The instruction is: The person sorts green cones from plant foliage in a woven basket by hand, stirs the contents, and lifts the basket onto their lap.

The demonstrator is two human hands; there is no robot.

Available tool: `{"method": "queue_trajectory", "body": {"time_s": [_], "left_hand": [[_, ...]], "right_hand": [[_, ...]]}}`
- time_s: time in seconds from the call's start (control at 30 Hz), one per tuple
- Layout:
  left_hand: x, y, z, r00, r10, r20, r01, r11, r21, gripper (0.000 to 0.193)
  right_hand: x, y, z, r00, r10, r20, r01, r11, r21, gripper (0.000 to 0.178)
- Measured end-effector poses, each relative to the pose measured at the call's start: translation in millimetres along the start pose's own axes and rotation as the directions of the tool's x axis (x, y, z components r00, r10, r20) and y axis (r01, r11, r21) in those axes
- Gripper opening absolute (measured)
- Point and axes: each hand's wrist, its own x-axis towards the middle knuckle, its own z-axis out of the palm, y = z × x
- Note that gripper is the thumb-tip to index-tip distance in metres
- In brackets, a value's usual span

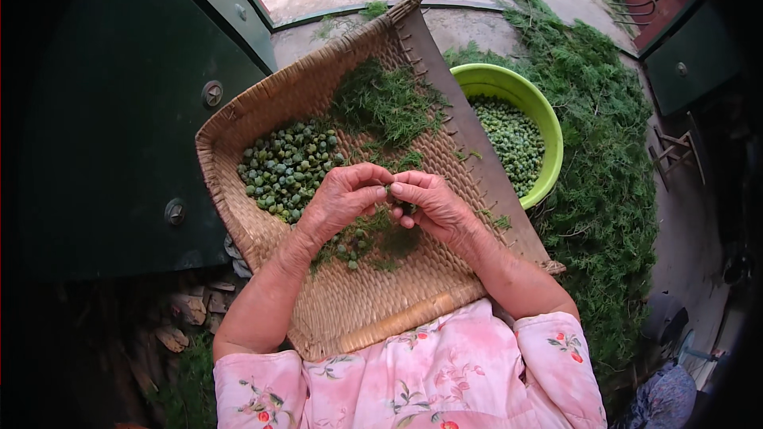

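Observation:
Over the middle of a woven basket tray [342,310], my two hands meet at the fingertips. Both my left hand [343,197] and my right hand [429,200] are closed in a pinch on a small green sprig with cones [407,207], partly hidden by the fingers. A pile of round green cones [290,163] lies in the tray to the left. Feathery green sprigs [385,103] are heaped at its far side. A few loose cones and green bits [350,246] lie just below my hands.
A lime-green tub [550,131] filled with green cones [509,143] stands right of the tray. Cut evergreen branches [604,191] cover the ground beyond it. A dark green door [119,111] is at left, with split wood [191,306] below. A small wooden stool [679,151] sits far right.

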Motion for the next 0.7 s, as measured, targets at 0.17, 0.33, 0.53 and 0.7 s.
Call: {"method": "queue_trajectory", "body": {"time_s": [0.17, 0.33, 0.53, 0.7], "left_hand": [[0.7, -3.5, 4.2, 0.998, -0.024, -0.058, 0.017, 0.994, -0.110, 0.015], [3.4, -3.1, 2.1, 0.994, -0.044, -0.097, 0.037, 0.997, -0.071, 0.014], [2.3, -5.8, 4.1, 0.988, 0.074, -0.132, -0.052, 0.984, 0.168, 0.015], [4.3, -3.0, 5.8, 0.982, 0.066, -0.175, -0.030, 0.979, 0.203, 0.014]], "right_hand": [[-0.2, 1.0, -1.4, 1.000, -0.003, 0.004, 0.003, 1.000, -0.017, 0.019], [-2.1, 0.0, 3.6, 0.993, -0.097, -0.070, 0.093, 0.994, -0.053, 0.017], [-1.1, 0.2, 5.9, 0.992, -0.110, -0.066, 0.102, 0.989, -0.107, 0.015], [-1.2, -0.3, 3.2, 0.994, -0.091, -0.065, 0.081, 0.986, -0.145, 0.014]]}}
